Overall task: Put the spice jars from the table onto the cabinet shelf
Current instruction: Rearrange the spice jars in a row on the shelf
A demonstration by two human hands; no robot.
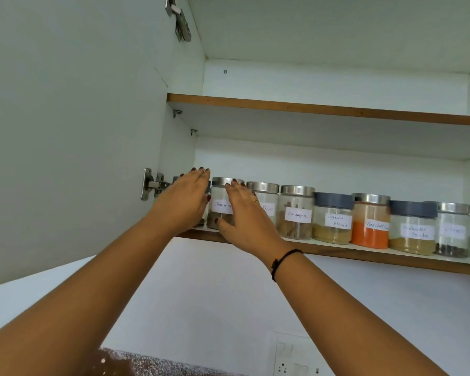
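A row of several labelled glass spice jars stands on the lower cabinet shelf [364, 252]. My left hand [183, 202] reaches to the row's left end with straight fingers and covers most of the leftmost jar [208, 186]. My right hand [246, 223] lies with straight fingers against the front of a steel-lidded jar labelled Cinnamon [221, 208], thumb spread low across its glass. To the right stand a pepper jar [266, 189], a second cinnamon jar [296, 213], garam masala [333, 219], red chilli [371, 226], coriander powder [413, 232] and others.
The white cabinet door [65, 131] stands open at the left, its hinge [149, 184] beside my left hand. An upper shelf [310, 107] holds nothing I can see. Below, a wall socket [291, 356] and a speckled countertop edge [152, 365] show.
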